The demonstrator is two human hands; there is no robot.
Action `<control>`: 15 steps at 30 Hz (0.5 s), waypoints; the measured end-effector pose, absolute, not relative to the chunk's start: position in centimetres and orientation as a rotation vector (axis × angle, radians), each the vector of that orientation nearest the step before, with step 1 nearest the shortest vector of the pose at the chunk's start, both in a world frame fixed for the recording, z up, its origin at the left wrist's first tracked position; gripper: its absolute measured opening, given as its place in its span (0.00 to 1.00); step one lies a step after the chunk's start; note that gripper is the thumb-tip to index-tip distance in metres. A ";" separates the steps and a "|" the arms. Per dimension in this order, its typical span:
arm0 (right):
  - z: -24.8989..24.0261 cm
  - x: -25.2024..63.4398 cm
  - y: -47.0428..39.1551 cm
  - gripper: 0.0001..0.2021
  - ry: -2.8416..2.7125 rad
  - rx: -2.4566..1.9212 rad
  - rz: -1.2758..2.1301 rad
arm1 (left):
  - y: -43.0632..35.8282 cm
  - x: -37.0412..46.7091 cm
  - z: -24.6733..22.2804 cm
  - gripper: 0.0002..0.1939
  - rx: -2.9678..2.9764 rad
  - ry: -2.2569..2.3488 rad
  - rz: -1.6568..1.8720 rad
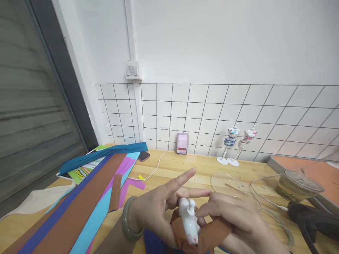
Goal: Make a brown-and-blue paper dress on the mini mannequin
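A small white mannequin torso (190, 222) with a knob on top and a red spot low on its front stands at the bottom centre. My left hand (159, 208), with a bangle at the wrist, curls round its left side, thumb and index finger stretched apart. On the other side my right hand (235, 218) has its fingers bent and holds brown paper (215, 234), which wraps round the lower part of the torso. Dark blue paper (153, 242) shows beneath my left hand.
Coloured paper strips (71, 197) cover the left side of the wooden table (159, 165). Against the wall stand a phone (182, 144) and two decorated mini mannequins (230, 141). A clear disc, cables, a glass bowl (299, 185) and a black tool (315, 222) lie right.
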State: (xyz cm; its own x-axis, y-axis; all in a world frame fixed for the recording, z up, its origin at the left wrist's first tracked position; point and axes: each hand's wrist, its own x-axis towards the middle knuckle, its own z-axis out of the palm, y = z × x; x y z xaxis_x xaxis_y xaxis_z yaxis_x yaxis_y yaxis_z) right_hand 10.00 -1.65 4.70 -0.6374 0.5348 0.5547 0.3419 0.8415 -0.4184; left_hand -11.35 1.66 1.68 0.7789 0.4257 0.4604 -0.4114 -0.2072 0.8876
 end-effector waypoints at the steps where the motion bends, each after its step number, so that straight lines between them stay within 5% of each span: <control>1: 4.7 9.8 -1.6 0.06 -2.300 -0.616 0.373 | 1.7 -11.3 1.6 0.62 1.609 0.007 0.754; 7: 5.6 9.1 -2.3 0.09 -2.190 -0.634 0.505 | 1.9 -10.7 1.4 0.65 1.473 -0.076 0.682; 12: 5.7 9.6 -2.4 0.28 -2.227 -0.620 0.527 | 1.7 -9.9 1.3 0.65 1.331 -0.177 0.658; 15: 5.4 9.7 -2.7 0.29 -2.189 -0.636 0.627 | 1.5 -9.9 1.3 0.65 1.328 -0.146 0.642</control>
State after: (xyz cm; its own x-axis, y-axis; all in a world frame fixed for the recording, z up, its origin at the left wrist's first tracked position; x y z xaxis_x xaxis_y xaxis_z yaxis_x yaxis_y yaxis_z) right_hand 9.71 -2.69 5.42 -0.5886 0.6127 0.5273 0.2409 0.7557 -0.6091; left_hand -9.89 1.55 1.26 0.8201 0.3507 0.4522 -0.5121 0.0970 0.8535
